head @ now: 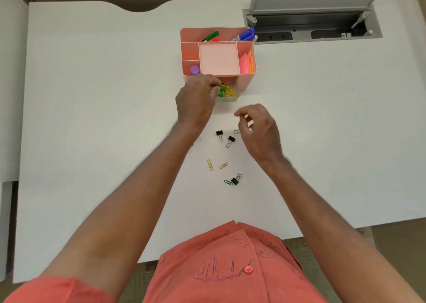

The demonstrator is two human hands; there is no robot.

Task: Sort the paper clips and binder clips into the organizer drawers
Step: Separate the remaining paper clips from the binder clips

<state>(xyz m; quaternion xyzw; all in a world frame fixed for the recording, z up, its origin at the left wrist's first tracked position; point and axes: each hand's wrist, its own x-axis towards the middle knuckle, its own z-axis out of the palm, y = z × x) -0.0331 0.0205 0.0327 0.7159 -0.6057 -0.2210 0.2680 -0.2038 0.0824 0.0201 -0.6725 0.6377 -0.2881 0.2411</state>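
A pink organizer (244,81) stands at the back of the white desk, its clear drawer (228,99) pulled out and holding yellow and green paper clips (227,91). My left hand (196,100) reaches into the drawer's left side, fingertips pinched among the clips. Just right of the drawer's front, my right hand (258,130) hovers with curled fingers, and I cannot tell if it holds anything. On the desk lie two black binder clips (224,137), two yellow paper clips (216,165), a green paper clip (228,182) and another binder clip (235,179).
The organizer's top compartments hold markers (245,35), a purple cap (195,70) and sticky notes (246,64). An open cable hatch (311,28) sits in the desk at back right. Pale clips (192,145) peek out beside my left forearm.
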